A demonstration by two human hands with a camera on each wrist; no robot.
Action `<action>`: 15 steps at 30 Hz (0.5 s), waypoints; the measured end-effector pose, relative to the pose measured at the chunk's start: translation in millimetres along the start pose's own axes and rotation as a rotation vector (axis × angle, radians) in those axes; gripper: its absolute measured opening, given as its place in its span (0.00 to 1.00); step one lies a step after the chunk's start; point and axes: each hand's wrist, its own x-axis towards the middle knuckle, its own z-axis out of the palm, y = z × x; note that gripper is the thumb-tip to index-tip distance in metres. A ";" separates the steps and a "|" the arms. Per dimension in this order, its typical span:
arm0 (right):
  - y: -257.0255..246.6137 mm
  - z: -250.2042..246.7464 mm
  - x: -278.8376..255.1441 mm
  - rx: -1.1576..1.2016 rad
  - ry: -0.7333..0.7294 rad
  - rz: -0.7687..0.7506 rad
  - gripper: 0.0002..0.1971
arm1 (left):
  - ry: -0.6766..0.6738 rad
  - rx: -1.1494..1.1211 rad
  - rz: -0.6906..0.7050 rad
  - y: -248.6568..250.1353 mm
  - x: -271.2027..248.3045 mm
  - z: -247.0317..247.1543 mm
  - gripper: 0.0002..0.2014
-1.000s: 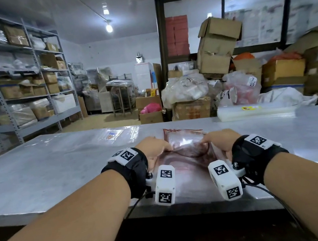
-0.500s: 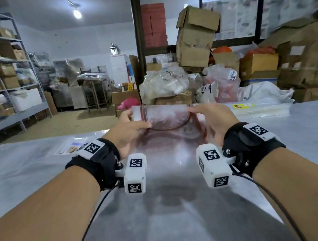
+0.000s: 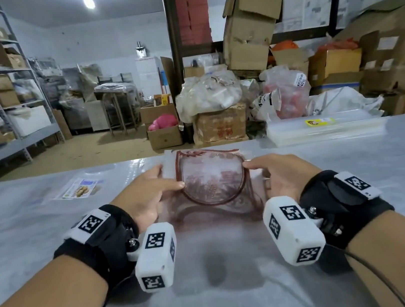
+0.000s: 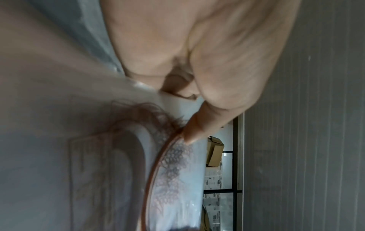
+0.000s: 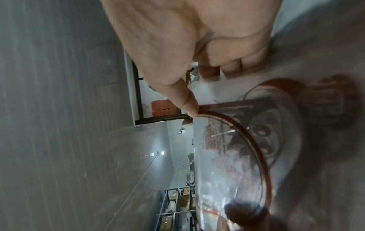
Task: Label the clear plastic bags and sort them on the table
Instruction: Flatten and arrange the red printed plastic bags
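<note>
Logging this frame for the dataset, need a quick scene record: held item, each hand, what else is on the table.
held item: clear plastic bag with red-brown print, its mouth pulled open
left hand: pinches the bag's left edge
right hand: pinches the bag's right edge
bag position: lifted at the top, lower part trailing on the table
far right of table: stack of clear bags with a yellow label
far left of table: printed label sheet, lying flat
labelling: cannot tell if this bag is labelled yet
</note>
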 end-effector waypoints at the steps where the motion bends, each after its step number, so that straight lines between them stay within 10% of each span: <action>1: 1.6 -3.7 1.1 0.037 -0.017 0.027 0.22 | 0.004 -0.038 0.027 0.3 0.4 -0.8 0.30; 10: -1.9 -4.4 -12.2 -0.019 -0.192 0.064 0.20 | -0.035 -0.193 0.099 1.4 -10.5 4.3 0.41; 15: -1.6 9.2 -22.2 -0.047 -0.188 0.091 0.27 | -0.090 -0.057 0.056 -0.1 -13.2 3.4 0.20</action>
